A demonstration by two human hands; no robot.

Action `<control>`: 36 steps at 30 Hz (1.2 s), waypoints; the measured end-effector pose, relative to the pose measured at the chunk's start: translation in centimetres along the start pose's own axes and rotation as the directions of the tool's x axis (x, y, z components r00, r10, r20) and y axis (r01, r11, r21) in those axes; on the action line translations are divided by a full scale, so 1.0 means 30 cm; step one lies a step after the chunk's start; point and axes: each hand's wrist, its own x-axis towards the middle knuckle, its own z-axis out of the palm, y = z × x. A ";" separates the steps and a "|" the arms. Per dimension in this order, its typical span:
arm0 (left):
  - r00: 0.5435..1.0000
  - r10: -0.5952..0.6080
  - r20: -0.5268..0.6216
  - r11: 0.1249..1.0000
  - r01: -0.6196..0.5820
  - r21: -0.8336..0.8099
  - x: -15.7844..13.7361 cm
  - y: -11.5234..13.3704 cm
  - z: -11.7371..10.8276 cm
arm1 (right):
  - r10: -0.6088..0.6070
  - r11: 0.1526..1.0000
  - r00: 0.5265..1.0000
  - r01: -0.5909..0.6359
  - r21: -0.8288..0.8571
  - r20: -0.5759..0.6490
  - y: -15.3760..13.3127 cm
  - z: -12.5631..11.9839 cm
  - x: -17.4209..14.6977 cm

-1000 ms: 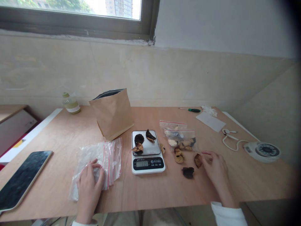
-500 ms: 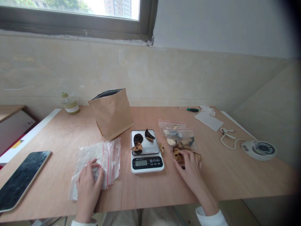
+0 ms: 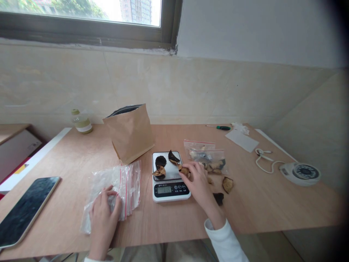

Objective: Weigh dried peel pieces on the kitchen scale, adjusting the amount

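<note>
My right hand (image 3: pixel 196 179) pinches a brown, curled dried slice (image 3: pixel 185 171) at the right edge of the kitchen scale (image 3: pixel 171 193). On its silver pan lie several dark and tan dried pieces (image 3: pixel 160 171); whether they are mushroom or fruit I cannot tell. The display shows digits too blurred to read surely. Loose on the table, right of my wrist, are a tan slice (image 3: pixel 227 185) and a dark piece (image 3: pixel 218 198). My left hand (image 3: pixel 105 209) rests, fingers loosely bent and thumb apart, on a pile of clear zip bags (image 3: pixel 128 189).
Behind the scale stands an open brown paper pouch (image 3: pixel 132 134). Filled zip bags (image 3: pixel 208 155) lie right of it. Farther out are a phone (image 3: pixel 27 207), a bottle (image 3: pixel 82 123), a screwdriver (image 3: pixel 222 127), a white paper (image 3: pixel 242 140) and a white corded device (image 3: pixel 301 174).
My right hand has moved left from the loose slices to the scale's edge, carrying a dried slice. The slices it covered now show. My left hand stays on the bags.
</note>
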 end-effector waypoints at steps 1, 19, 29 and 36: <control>1.000 -0.003 0.004 1.000 0.003 0.001 -0.001 0.001 -0.001 | -0.013 1.000 1.000 0.013 -0.009 0.026 -0.019 0.015 0.014; 1.000 0.002 -0.002 1.000 -0.002 0.024 -0.005 0.012 -0.001 | 0.102 0.994 0.986 -0.105 -0.014 -0.130 0.242 -0.045 -0.171; 1.000 -0.014 0.002 1.000 0.014 0.012 -0.005 0.018 -0.006 | 0.132 0.991 0.984 -0.131 0.012 -0.117 0.251 -0.012 -0.164; 1.000 -0.013 -0.003 1.000 0.013 0.022 -0.006 0.027 -0.010 | 0.127 0.992 0.988 -0.126 0.023 -0.090 0.263 -0.012 -0.166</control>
